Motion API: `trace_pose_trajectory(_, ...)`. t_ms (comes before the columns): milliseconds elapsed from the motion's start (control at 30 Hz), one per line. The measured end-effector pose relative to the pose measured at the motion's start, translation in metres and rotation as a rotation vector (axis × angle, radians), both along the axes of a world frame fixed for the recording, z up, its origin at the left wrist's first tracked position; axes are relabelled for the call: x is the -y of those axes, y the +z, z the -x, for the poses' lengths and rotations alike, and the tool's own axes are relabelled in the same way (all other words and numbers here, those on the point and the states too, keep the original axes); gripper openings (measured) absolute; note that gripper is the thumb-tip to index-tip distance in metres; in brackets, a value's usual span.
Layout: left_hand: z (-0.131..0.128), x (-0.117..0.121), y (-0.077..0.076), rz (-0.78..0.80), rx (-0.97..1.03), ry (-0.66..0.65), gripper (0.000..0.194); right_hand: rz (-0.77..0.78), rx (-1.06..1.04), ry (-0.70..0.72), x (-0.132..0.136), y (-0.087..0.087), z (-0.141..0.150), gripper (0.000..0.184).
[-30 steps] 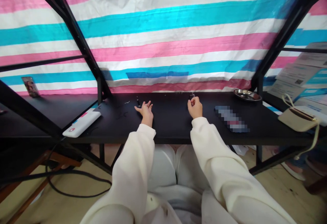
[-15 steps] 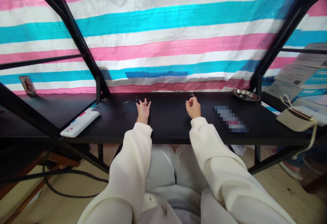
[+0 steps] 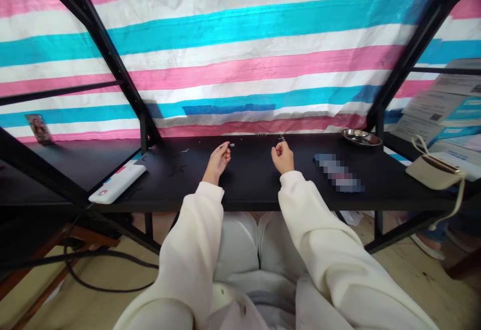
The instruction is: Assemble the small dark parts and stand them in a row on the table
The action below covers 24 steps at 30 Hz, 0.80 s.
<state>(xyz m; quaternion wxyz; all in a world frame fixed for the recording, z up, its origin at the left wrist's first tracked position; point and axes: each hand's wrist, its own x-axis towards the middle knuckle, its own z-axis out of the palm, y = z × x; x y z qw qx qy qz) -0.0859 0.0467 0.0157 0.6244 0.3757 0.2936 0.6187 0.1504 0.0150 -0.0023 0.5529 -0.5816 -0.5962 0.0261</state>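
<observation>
Over the black table, my left hand is closed in a pinch on a small grey piece that sticks out past the fingertips. The piece is too small to name more exactly. My right hand is curled near the table's far side, its fingers closed. Thin pale wire-like bits show just beyond its fingertips; whether the fingers grip them I cannot tell. Close to the back edge lies a row of small coiled grey bits. A thin pale scrap rests left of my left hand.
A white rectangular device lies at the left. To the right are a shiny metal dish, a blurred-out object and a cream bag. Black frame posts slant up on both sides before a striped sheet.
My left hand has turned over and moved right, from spread fingers to a pinch with the small grey piece showing. My right hand has stayed almost in place, still closed.
</observation>
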Motion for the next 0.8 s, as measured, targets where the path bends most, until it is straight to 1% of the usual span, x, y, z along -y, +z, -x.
trace_pose_trajectory(67,-0.006,0.008,0.001,-0.024,-0.106,-0.159,0.022,-0.008,-0.058,0.091,0.000,-0.001,0.003,0.013)
trace_pose_trajectory(100,-0.009,0.011,0.001,-0.022,-0.160,-0.219,0.024,0.010,-0.102,0.166,-0.001,-0.001,0.005,0.016)
trace_pose_trajectory(167,-0.013,0.016,0.000,-0.005,-0.264,-0.321,0.027,0.127,-0.207,0.385,0.000,-0.001,0.010,0.025)
trace_pose_trajectory(233,-0.015,0.019,0.000,0.011,-0.346,-0.408,0.030,0.296,-0.316,0.619,0.001,0.000,0.014,0.034)
trace_pose_trajectory(300,-0.016,0.020,-0.001,0.020,-0.400,-0.474,0.032,0.407,-0.413,0.772,0.003,0.002,0.018,0.039)
trace_pose_trajectory(333,-0.016,0.021,-0.001,0.022,-0.419,-0.499,0.033,0.429,-0.455,0.808,0.004,0.002,0.019,0.040)
trace_pose_trajectory(400,-0.017,0.021,-0.002,0.022,-0.449,-0.534,0.034,0.449,-0.516,0.841,0.005,0.003,0.020,0.040)
trace_pose_trajectory(500,-0.017,0.023,-0.002,0.012,-0.485,-0.568,0.037,0.471,-0.543,0.874,0.005,0.002,0.020,0.036)
trace_pose_trajectory(600,-0.018,0.024,-0.002,-0.005,-0.492,-0.587,0.040,0.455,-0.559,0.872,0.004,0.001,0.019,0.031)
trace_pose_trajectory(667,-0.017,0.023,-0.003,-0.005,-0.486,-0.573,0.040,0.443,-0.591,0.856,0.002,0.000,0.018,0.031)
trace_pose_trajectory(800,-0.017,0.019,-0.006,0.001,-0.470,-0.474,0.036,0.436,-0.639,0.819,0.000,-0.002,0.017,0.031)
